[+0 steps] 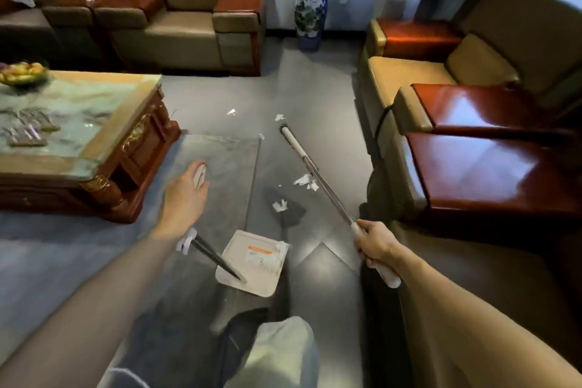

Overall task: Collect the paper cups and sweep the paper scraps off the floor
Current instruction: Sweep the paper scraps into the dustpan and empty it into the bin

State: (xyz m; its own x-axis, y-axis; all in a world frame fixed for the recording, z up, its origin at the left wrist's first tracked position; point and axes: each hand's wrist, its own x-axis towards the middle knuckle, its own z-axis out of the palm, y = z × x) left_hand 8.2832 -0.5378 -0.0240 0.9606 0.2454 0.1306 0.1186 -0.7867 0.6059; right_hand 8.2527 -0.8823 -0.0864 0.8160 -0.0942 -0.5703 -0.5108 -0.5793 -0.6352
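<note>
Paper scraps lie scattered on the floor ahead of us. Our right hand curls round the white grip of a long pole, slanting it over the scraps, probably to drag them in. Our left hand pinches a small white thing we cannot identify. Below that wrist the dustpan waits, open edge facing the litter. No cups are visible.

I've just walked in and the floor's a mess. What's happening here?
A person is cleaning the floor. The right hand grips a long pole, seemingly the broom handle. The left hand holds a small white object I cannot identify. A white dustpan sits between them, and paper scraps lie scattered ahead.
</note>
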